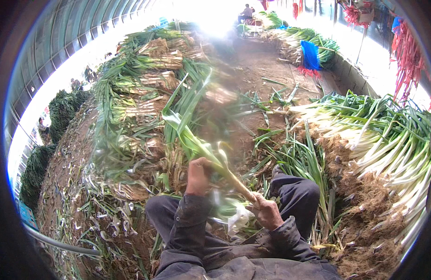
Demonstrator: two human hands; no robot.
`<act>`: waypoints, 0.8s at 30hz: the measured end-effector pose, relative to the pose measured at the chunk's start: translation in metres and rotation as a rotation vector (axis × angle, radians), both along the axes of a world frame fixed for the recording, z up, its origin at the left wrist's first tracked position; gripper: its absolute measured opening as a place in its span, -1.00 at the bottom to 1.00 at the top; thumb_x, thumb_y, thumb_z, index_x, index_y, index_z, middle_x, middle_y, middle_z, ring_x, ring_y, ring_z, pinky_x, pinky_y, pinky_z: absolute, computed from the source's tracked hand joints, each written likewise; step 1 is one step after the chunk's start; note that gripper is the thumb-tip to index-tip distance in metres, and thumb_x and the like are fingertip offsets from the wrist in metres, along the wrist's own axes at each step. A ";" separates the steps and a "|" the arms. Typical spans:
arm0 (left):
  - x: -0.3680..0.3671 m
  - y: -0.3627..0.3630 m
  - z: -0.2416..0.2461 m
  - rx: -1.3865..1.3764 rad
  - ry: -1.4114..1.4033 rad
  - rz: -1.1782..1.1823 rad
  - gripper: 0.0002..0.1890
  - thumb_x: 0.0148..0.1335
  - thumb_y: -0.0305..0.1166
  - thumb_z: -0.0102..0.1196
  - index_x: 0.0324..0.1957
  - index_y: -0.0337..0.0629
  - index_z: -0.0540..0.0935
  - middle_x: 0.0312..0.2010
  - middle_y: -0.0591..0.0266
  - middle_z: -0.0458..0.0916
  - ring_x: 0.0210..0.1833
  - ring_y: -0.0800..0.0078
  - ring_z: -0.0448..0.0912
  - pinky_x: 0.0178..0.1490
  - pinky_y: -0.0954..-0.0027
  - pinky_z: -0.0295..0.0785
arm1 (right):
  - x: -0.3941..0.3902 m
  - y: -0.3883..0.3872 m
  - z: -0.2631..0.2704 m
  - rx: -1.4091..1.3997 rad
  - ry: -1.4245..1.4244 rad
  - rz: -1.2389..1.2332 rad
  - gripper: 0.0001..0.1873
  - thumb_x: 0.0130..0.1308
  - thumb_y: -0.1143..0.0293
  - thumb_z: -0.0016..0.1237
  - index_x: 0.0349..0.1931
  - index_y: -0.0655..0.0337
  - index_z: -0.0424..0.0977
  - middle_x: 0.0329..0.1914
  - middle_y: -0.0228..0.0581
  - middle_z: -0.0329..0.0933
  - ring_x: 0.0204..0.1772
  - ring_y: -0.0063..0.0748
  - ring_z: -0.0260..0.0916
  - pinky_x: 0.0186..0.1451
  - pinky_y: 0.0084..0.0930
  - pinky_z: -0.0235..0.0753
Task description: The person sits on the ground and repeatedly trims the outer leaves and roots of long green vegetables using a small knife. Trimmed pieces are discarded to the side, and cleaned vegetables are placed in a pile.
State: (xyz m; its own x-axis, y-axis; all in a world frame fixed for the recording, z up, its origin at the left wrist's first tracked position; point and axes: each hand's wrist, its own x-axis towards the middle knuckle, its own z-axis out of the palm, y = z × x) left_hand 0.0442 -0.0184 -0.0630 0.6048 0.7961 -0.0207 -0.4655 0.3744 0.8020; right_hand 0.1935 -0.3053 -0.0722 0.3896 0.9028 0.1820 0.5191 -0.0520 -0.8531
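Observation:
A single leek [219, 164] lies slantwise between my two hands, its green leaves pointing up and to the left. My left hand [198, 175] is closed round its upper stalk, just below the leaves. My right hand [265, 211] grips the lower end of the stalk, above my lap. A whitish crumpled scrap [239, 219], perhaps peeled leaf skin, hangs beside my right hand. The root end is hidden by that hand. Loose leaves lie between my knees, partly blurred.
Rows of leeks [159, 63] cover the ground at the left. A heap of cleaned leeks [380, 136] with bushy roots lies at the right. Loose green leaves [299, 157] lie beside my right knee. Red strips [406, 56] hang at the upper right. A person [247, 12] sits far off.

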 end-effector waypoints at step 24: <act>-0.003 -0.027 0.097 0.410 0.319 -0.165 -0.65 0.46 -0.24 0.13 0.15 -0.23 0.69 -0.11 0.16 0.74 -0.16 0.41 0.70 -0.17 0.36 0.59 | 0.009 0.009 0.001 -0.084 1.655 0.685 -0.37 0.60 0.17 0.14 0.43 0.49 0.32 -0.59 -0.51 0.40 -0.65 -0.62 0.28 -0.57 -0.60 0.34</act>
